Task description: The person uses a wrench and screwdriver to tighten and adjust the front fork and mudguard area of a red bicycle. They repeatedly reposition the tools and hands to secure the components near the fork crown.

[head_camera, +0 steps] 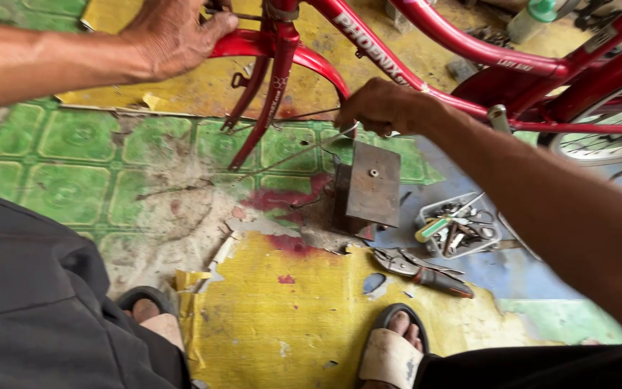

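Observation:
A red bicycle frame [426, 32] stands across the top of the view, its fork legs [264, 101] pointing down at the floor with no front wheel in them. My left hand [174, 32] is closed around the top of the fork, next to a thin rod. My right hand [383, 106] is closed on a thin wire or cable [293, 155] just under the frame's lower tube. The wire runs down and left toward the fork tips.
A rusty metal block [372, 191] sits on the worn patterned floor covering below my right hand. A small tray of tools [458, 227] and locking pliers [419, 268] lie to the right. The rear wheel [606, 137] is at far right. My sandalled feet [390, 353] are near the bottom edge.

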